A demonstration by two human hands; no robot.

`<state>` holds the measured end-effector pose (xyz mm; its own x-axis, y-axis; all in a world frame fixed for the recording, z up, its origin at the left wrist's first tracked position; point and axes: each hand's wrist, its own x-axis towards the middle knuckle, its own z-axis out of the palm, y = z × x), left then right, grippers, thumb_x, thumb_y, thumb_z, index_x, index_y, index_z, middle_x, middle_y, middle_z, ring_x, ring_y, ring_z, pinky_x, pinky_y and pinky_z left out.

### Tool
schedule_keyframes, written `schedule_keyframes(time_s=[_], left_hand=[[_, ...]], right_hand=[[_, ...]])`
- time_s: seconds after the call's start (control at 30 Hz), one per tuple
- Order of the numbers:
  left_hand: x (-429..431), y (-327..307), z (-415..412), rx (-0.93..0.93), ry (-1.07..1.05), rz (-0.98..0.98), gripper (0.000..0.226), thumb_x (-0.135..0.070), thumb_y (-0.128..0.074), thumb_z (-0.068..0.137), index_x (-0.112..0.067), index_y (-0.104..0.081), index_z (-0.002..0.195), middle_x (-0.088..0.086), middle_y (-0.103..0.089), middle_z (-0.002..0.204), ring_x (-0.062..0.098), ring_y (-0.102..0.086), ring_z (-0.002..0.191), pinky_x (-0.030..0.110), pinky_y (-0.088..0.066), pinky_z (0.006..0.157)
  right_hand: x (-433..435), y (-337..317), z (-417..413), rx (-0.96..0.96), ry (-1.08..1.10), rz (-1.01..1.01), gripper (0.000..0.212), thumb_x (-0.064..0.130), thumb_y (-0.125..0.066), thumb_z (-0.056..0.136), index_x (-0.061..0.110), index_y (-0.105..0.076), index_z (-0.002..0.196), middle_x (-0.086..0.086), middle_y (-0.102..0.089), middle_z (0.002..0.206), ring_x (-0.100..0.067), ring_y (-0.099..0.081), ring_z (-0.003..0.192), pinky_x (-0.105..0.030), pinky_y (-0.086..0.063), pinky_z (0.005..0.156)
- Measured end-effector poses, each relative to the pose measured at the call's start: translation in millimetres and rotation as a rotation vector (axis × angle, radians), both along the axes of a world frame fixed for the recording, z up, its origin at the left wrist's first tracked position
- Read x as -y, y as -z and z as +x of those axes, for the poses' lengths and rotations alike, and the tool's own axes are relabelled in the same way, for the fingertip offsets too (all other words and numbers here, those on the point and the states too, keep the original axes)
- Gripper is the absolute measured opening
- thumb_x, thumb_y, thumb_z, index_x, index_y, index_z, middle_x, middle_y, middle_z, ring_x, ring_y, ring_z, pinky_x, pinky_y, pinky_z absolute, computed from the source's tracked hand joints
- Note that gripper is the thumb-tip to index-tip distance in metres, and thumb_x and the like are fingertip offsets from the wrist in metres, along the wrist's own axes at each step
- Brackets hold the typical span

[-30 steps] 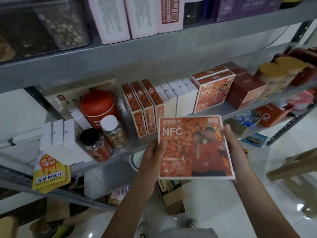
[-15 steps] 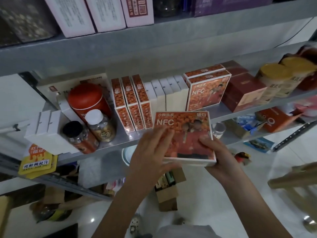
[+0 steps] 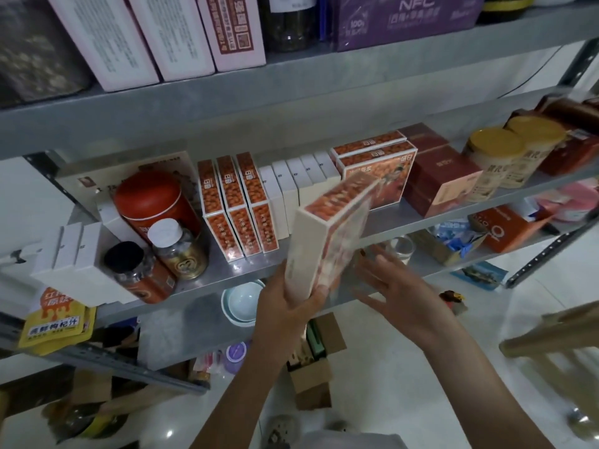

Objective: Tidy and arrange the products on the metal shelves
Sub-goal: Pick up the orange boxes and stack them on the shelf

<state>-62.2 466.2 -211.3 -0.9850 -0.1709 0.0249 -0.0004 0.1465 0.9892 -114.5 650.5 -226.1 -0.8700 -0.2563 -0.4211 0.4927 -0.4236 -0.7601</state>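
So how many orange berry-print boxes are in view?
6. Three upright boxes side by side on the middle shelf; two facing boxes further right; one held box in the left hand. Others may be hidden.

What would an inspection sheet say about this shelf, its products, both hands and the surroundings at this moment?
surface: metal shelf, bare strip along its front.
job's things: orange NFC box tilted, off the shelf; three matching boxes upright beside white boxes.
clutter: red tin, black-capped jar, white-capped jar at the left.
hands: left hand grips the tilted box's lower end; right hand open beside it, contact unclear.
cables: nothing seen.
surroundings: white floor, cardboard box below.
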Motion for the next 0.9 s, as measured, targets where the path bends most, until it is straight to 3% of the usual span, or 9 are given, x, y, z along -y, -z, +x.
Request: schedule_keyframes(time_s=[0.1,0.2,0.3,0.43,0.5,0.63,0.8,0.9], left_hand=[[-7,4,2,0.035,0.13,0.321,0.066,-0.038,-0.077,0.066,-0.025,-0.053,0.126,-0.006,-0.065,0.127,0.019,-0.06,0.12,0.035,-0.056,0.089],[-10,1,3,0.016,0.233,0.339,0.066,-0.033,-0.074,0.071,-0.026,-0.049,0.131,-0.007,-0.061,0.132,0.015,-0.057,0.124,0.032,-0.054,0.091],[-3,-4,3,0.031,0.275,0.345,0.068,-0.036,-0.083,0.066,-0.025,-0.051,0.125,-0.013,-0.066,0.124,0.009,-0.061,0.117,0.025,-0.056,0.083],[24,-14,-4,0.004,0.084,0.417,0.09,-0.054,-0.088,0.05,-0.013,-0.054,0.123,-0.002,-0.071,0.114,0.013,-0.068,0.105,0.021,-0.056,0.075],[40,-16,-9,0.014,0.037,0.369,0.082,-0.048,-0.089,0.052,-0.012,-0.058,0.119,0.006,-0.072,0.111,0.02,-0.069,0.103,0.026,-0.058,0.075],[53,-16,-8,0.145,0.091,0.366,0.043,-0.021,-0.074,0.073,-0.009,-0.063,0.113,0.01,-0.073,0.107,0.02,-0.073,0.092,0.029,-0.06,0.071],[60,-11,-5,0.193,0.104,0.459,0.039,-0.016,-0.061,0.08,-0.006,-0.064,0.118,0.01,-0.073,0.108,0.024,-0.071,0.097,0.03,-0.06,0.073],[61,-4,-3,0.214,0.108,0.476,0.037,-0.016,-0.062,0.079,-0.004,-0.065,0.115,0.012,-0.073,0.106,0.027,-0.071,0.098,0.032,-0.06,0.073]], right_hand=[[6,11,4,0.028,-0.077,0.01,0.054,0.038,-0.077,0.079,0.017,-0.059,0.125,-0.01,-0.068,0.119,-0.024,-0.063,0.115,-0.054,-0.04,0.103],[7,11,6,-0.045,-0.092,-0.136,0.073,0.042,-0.09,0.056,0.01,-0.063,0.116,-0.017,-0.067,0.111,-0.029,-0.066,0.105,-0.049,-0.05,0.096],[5,10,4,-0.073,0.054,-0.174,0.08,0.037,-0.096,0.044,0.009,-0.064,0.112,-0.012,-0.069,0.103,-0.025,-0.067,0.095,-0.039,-0.054,0.091],[-2,-5,3,-0.119,0.192,-0.047,0.041,0.024,-0.078,0.072,0.011,-0.065,0.109,-0.01,-0.072,0.101,-0.021,-0.071,0.087,-0.032,-0.06,0.076],[-6,-15,4,-0.149,0.228,0.047,0.031,0.017,-0.065,0.078,0.011,-0.065,0.108,-0.009,-0.074,0.1,-0.021,-0.072,0.087,-0.032,-0.061,0.076],[-6,-28,3,-0.191,0.239,0.246,0.024,0.016,-0.065,0.082,0.013,-0.066,0.106,-0.007,-0.075,0.097,-0.02,-0.073,0.089,-0.026,-0.06,0.069],[-5,-32,-2,-0.182,0.228,0.29,0.024,0.035,-0.055,0.094,0.016,-0.069,0.1,-0.004,-0.073,0.089,-0.017,-0.07,0.088,-0.028,-0.054,0.075],[-5,-33,-7,-0.173,0.281,0.313,0.031,0.03,-0.061,0.091,0.012,-0.067,0.115,0.001,-0.069,0.076,-0.011,-0.066,0.073,-0.027,-0.049,0.072]])
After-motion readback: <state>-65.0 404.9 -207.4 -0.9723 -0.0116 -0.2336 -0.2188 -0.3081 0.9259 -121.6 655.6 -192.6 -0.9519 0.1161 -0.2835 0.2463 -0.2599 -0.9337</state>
